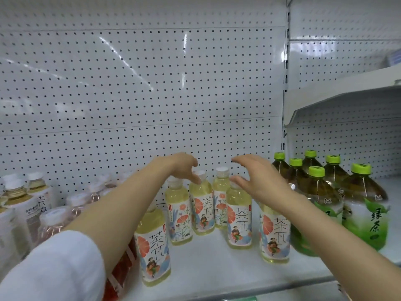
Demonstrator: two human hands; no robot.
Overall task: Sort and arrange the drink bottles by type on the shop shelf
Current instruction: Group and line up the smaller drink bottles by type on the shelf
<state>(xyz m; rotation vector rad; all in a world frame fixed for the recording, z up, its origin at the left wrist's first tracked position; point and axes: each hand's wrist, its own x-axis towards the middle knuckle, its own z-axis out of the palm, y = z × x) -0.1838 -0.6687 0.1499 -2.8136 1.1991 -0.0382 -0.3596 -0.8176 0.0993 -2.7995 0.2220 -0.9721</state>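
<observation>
Bottles: six pale-yellow clear plastic tea bottles w/ white caps, floral labels (238, 216), upright, centre-bottom of frame on white metal shelf (217, 268).
Left hand (184, 168): open, fingers spread, thumb at a rear bottle's cap; holds nothing.
Right hand (258, 177): open, thumb near another cap.
Relation: rear bottles directly below, between both hands; equally near.

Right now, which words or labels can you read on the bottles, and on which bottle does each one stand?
"茶π": on the pale yellow bottles, large dark characters on the flowered label.
"绿茶": on the green-capped bottle at the right, written downward.
Small red stamps on the yellow bottles: too small to read.
Labels on the white-capped bottles at left: blurred.
</observation>
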